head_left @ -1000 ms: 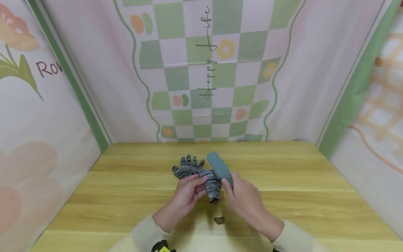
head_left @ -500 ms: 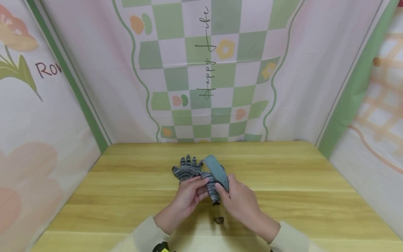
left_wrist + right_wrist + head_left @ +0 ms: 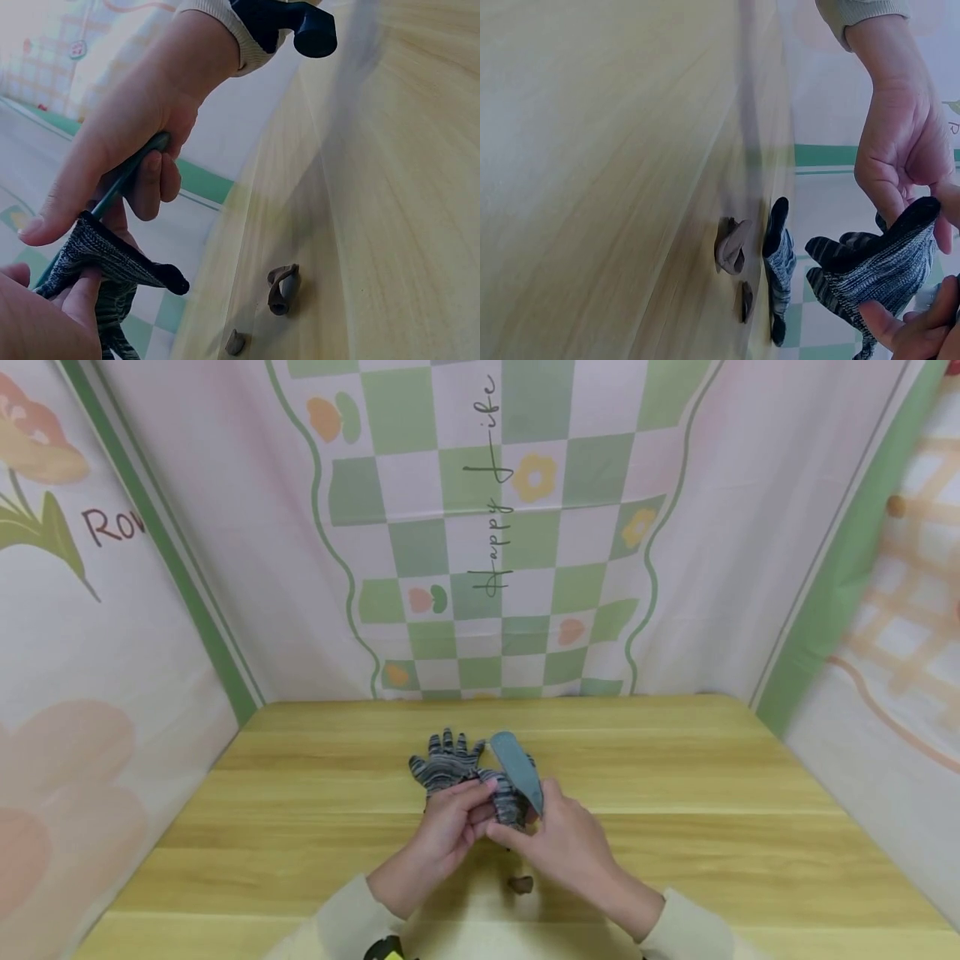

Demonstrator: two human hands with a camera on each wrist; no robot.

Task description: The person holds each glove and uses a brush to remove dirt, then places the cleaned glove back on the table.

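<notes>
My left hand (image 3: 450, 827) pinches a grey-and-black striped knit glove (image 3: 508, 803) by its left side, just above the table. A flat blue-grey paddle-shaped tool (image 3: 517, 770) slants across the glove's right side, its handle inside my right hand (image 3: 572, 847). In the left wrist view, the right fingers (image 3: 152, 180) curl round this tool and the thumb stretches along the glove's dark cuff. The glove (image 3: 889, 266) hangs between both hands in the right wrist view. A matching glove (image 3: 447, 766) lies flat on the table behind the left hand, fingers pointing away.
Near the front of the wooden table (image 3: 675, 827) lies a brown scrap (image 3: 521, 885). The left wrist view shows a curled brown piece (image 3: 280, 289) and a smaller one (image 3: 235, 343). A checked curtain (image 3: 480, 543) hangs behind the table.
The right thumb has moved left and down from the tool onto the lower end of the held glove. The tool has shifted slightly left and toward me. The left hand stays about where it was.
</notes>
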